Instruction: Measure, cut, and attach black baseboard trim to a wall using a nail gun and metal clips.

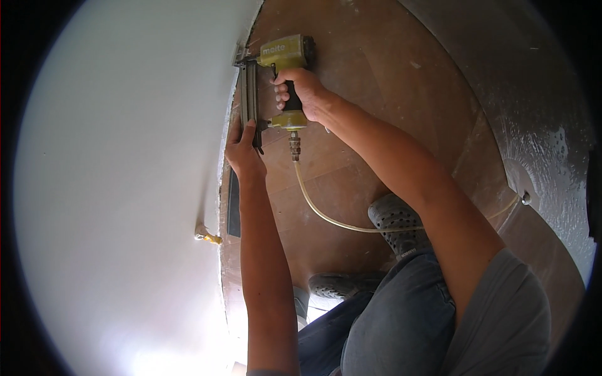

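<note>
1. pneumatic nail gun (pixel 282 53), yellow with a black handle (pixel 293 100), is held at the far part of the left edge of the brown floor (pixel 389 81), its nose turned to the foot of the white wall (pixel 125 156); whether the nose touches the wall, i cannot tell.
2. right hand (pixel 303 91) is wrapped around the handle, index finger up by the trigger.
3. left hand (pixel 246 156) is grasping the near end of the long dark magazine (pixel 249 91), thumb laid along it.
4. the magazine runs roughly along the floor's left edge, beside the handle with a gap between.
5. a metal coupling (pixel 295 147) sits at the gun's base; from it a pale air hose (pixel 310 205) curves right, past a grey perforated clog (pixel 395 219) and behind the right arm, toward a small metal fitting (pixel 525 198) by the floor's right edge.
6. a flat dark strip (pixel 234 207) lies along the floor's left edge, partly hidden by the left forearm.
7. a yellow and white piece (pixel 207 235), kind unclear, shows low on the wall near that edge.
</note>
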A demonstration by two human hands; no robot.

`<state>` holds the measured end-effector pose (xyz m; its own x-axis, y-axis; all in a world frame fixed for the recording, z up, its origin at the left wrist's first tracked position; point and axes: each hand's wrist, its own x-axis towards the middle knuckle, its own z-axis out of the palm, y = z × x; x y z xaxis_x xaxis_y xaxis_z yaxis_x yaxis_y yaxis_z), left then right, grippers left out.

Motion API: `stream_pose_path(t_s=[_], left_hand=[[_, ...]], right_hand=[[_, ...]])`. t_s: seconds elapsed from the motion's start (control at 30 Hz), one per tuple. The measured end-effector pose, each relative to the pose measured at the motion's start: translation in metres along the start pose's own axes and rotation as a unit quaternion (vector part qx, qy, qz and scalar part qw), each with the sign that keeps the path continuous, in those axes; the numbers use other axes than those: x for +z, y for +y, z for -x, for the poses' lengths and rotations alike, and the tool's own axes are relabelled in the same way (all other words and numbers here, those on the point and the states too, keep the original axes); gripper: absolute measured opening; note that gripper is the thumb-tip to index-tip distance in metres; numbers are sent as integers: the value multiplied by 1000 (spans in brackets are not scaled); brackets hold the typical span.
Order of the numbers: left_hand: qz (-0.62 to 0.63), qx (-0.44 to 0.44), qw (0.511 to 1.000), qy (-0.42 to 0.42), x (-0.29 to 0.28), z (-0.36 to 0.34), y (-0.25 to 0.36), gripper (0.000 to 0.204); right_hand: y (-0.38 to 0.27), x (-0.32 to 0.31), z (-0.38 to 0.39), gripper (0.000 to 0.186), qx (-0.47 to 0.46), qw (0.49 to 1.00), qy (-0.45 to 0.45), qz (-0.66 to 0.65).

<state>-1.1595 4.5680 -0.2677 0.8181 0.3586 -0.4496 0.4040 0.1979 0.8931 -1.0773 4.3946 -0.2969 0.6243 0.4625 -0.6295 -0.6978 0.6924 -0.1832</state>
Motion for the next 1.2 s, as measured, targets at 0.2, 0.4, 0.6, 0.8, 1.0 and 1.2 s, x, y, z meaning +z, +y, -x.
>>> stream_pose_path(t_s=[0.2,0.4,0.6,0.8,1.0,1.2], left_hand=[[3,-16,1000,7,0,0,2,51],[8,-25,1000,-4,0,2,5,48],[4,-16,1000,-25,-3,-3,3,50],[2,-52,999,-2,-1,10,-7,51],[29,-34,999,-14,0,19,-8,52],[24,-22,999,-4,1,15,-2,52]], right_hand=[[2,5,5,9,-25,1000,9,8],[4,3,4,11,-24,1000,14,7],[2,5,3,12,-24,1000,15,12],[11,-4,19,19,-15,999,36,8],[7,-6,23,24,-16,1000,18,18],[3,1,20,21,-12,1000,9,20]])
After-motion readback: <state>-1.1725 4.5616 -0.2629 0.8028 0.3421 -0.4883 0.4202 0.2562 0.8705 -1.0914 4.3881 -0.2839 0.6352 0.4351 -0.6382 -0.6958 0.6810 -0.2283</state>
